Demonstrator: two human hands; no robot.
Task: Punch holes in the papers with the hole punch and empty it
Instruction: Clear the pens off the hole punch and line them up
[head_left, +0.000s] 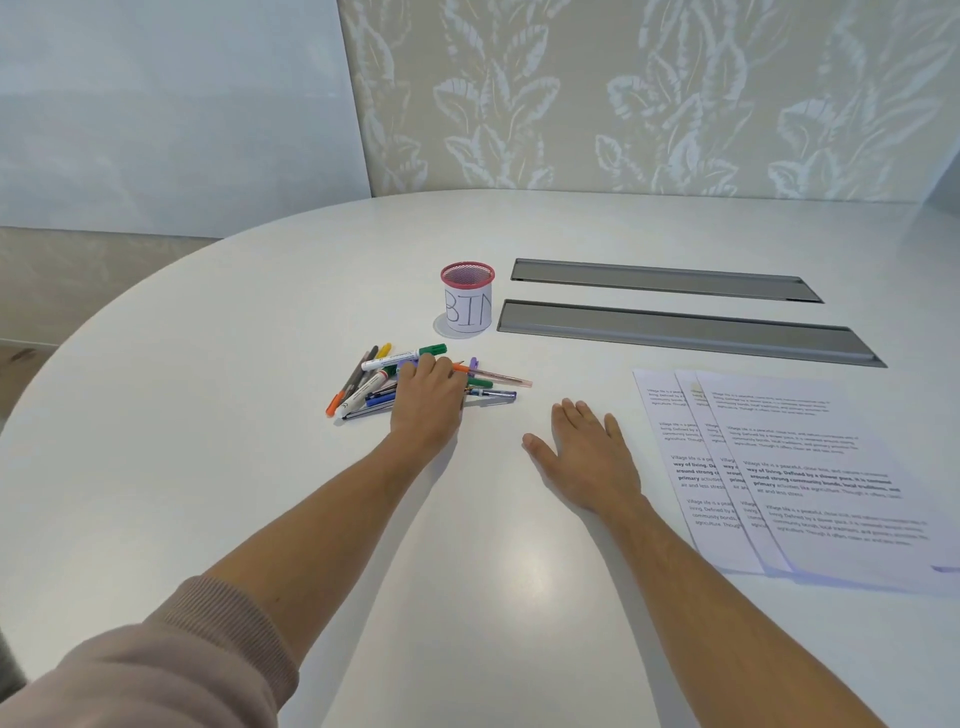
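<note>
1. Now the left hand (428, 397) rests, fingers curled, on the pile of pens and markers (374, 384) mid-desk.
2. Right hand (587, 452) lies flat, fingers spread, on the desk (208, 415).
3. Printed papers (810, 483) lie fanned at the desk's right edge.

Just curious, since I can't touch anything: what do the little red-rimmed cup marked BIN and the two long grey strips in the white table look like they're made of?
The red-rimmed cup looks like wire mesh, seen in the fine grid near its rim, wrapped in white paper. The grey strips look like brushed metal, matte with a dull sheen, though possibly plastic.
</note>
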